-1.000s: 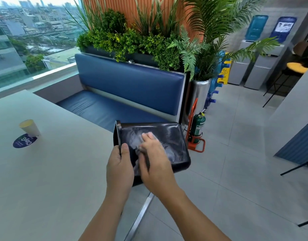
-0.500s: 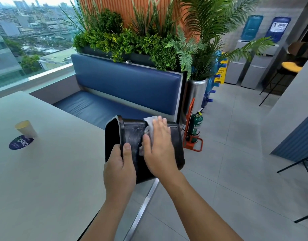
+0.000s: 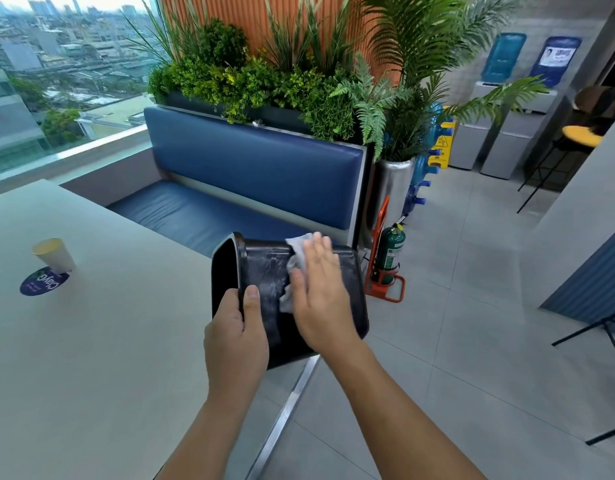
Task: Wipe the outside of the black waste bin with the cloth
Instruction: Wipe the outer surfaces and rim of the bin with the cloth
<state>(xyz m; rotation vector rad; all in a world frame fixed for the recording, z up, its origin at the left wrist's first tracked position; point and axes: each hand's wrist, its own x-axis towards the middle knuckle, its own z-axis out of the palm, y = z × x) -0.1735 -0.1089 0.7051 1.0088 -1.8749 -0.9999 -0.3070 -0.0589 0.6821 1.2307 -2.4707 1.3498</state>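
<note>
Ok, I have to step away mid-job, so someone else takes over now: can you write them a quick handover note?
Left hand grips the black waste bin by its rim, thumb outside.
Right hand lies flat, pressing the cloth on the bin's upturned side.
Bin is tipped on its side beside the table edge, opening to the left.
Done: smears show that side has been wiped.
Left: likely the other sides and base, which are out of view.
</note>
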